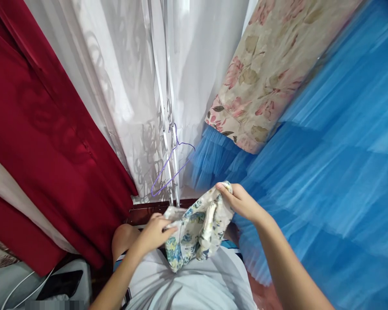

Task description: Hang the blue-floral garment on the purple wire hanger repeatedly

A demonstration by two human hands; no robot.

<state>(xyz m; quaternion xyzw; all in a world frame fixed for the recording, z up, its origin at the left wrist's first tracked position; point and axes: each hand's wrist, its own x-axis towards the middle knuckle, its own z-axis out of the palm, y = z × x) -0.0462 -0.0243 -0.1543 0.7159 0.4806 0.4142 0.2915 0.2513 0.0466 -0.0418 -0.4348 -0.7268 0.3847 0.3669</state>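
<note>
Between my two hands, above my lap, is a white cloth garment (187, 234) printed with blue and yellow flowers. It is bunched, with a folded, twisted strip on its right side, and I cannot tell its exact kind. My left hand (157, 232) grips its left edge, thumb on top. My right hand (237, 199) pinches its upper right corner, raised a little higher than the left. Beyond the garment a purple wire hanger (173, 165) hangs empty from a white metal rack pole (164, 107).
A red curtain (61, 129) and white sheer curtains (116, 64) hang at the left and back. On the right are a beige floral cloth (261, 77) and a blue ruffled tulle dress (336, 181). A dark phone (61, 284) and white cable (19, 286) lie on a grey surface at lower left.
</note>
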